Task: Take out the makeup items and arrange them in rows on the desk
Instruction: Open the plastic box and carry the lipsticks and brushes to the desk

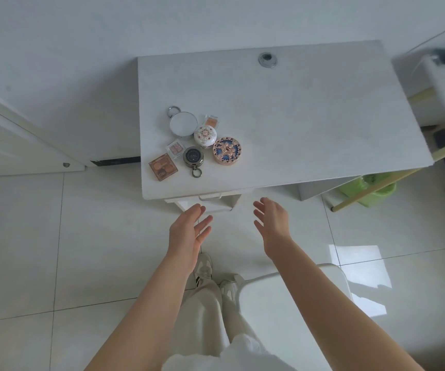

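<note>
Now both hands, left hand (189, 231) and right hand (271, 226), are reaching spread-fingered (holding nothing) toward the desk (309, 116), probably for the drawer (210, 200) beneath the clustered compacts (205, 140).

The drawer (210, 202) under my bench (309, 116) shows only its front; its inside is hidden. Print on the brown palette (163, 167) and dark compact (193, 156) is too small to read.

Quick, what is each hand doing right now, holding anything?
Left hand: open, fingers relaxed, holding nothing.
Right hand: open, fingers relaxed, holding nothing.
</note>
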